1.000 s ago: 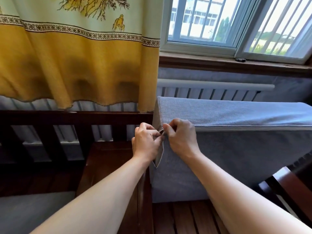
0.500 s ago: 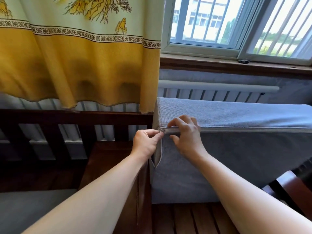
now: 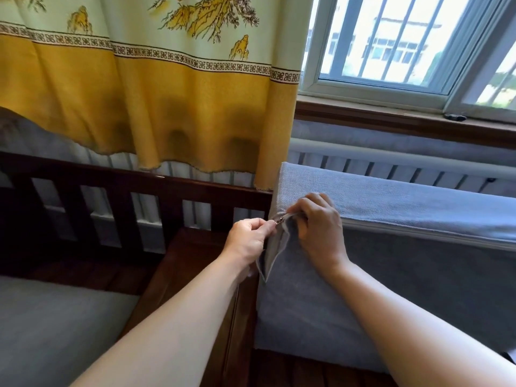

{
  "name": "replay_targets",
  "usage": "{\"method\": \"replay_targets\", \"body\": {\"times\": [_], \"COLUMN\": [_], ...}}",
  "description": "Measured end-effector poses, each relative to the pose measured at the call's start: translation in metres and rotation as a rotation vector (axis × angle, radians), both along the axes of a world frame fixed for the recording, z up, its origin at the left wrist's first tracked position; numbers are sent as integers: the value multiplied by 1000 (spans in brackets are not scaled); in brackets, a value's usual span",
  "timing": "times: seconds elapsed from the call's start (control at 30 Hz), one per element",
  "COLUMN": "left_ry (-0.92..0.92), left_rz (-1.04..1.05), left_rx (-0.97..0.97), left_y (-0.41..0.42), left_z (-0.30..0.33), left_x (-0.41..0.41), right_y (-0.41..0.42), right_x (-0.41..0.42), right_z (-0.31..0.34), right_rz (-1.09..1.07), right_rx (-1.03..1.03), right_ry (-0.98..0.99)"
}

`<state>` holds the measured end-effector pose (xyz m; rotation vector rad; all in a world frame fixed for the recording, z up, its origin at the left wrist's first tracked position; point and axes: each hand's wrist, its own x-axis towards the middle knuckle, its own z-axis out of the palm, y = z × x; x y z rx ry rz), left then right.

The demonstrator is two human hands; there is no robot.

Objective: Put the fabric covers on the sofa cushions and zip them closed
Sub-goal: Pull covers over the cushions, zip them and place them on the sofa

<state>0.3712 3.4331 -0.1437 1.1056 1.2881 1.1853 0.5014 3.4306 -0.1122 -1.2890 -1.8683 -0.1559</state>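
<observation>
Cushion (image 3: pixel 391 269): grey-covered, upright on the wooden sofa frame (image 3: pixel 173 185), below the window.
Left hand (image 3: pixel 247 240): fingers pinch zipper pull (image 3: pixel 279 219) at cushion's top-left corner.
Right hand (image 3: pixel 321 230): fingers grip cover fabric beside the pull.

zipper pull (image 3: pixel 279 219) pinched by left hand (image 3: pixel 248 238) at cushion (image 3: pixel 391 269) corner | cover fabric gripped beside it by right hand (image 3: pixel 321 233) | cushion stood upright on wooden sofa frame (image 3: pixel 173 188)

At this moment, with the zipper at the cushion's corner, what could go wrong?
1. A loose flap of the grey cover hangs open below the zipper pull, which the left hand pinches; fabric might snag in the slider.
2. The right hand grips only the corner; if it slips, the seam may buckle.
</observation>
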Motion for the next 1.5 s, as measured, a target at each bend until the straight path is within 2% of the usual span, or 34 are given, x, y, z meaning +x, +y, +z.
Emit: {"method": "replay_targets", "body": {"times": [0.17, 0.33, 0.5, 0.7, 0.87, 1.0, 1.13, 1.2, 1.3, 1.37, 1.43, 1.5], "left_ry": [-49, -88, -99, 135, 299, 423, 556, 454, 26, -130, -203, -166], "left_rz": [-31, -61, -18, -36, -38, -76, 33, 109, 158, 177, 180, 167], "left_rx": [29, 33, 55, 172, 253, 245, 144, 26, -175, -223, -224, -172], "left_y": [6, 7, 2, 3, 5, 7, 9, 10, 8, 2, -8, -12], "left_z": [-1, 2, 8, 28, 38, 48, 49, 45, 45, 47, 51, 51], "left_x": [-1, -2, 2, 4, 6, 6, 4, 8, 17, 21, 26, 29], "right_y": [0, -2, -1, -4, 1, 4, 3, 2, -1, -4, -6, -6], "right_x": [-1, -2, -7, -3, 0, 5, 8, 8, 11, 10, 10, 10], "right_z": [0, 0, 1, 4, 9, 10, 8, 10, 13, 14, 16, 17], "right_rz": [-43, -70, -92, -193, -176, -164, -167, -163, -139, -128, -125, -125], "right_rx": [-32, 6, -40, -87, -120, -145, -155, -184, -207, -211, -218, -228], "right_ry": [15, -102, -3, 89, 80, 119, 125, 127, 119, 109, 97, 90]}}
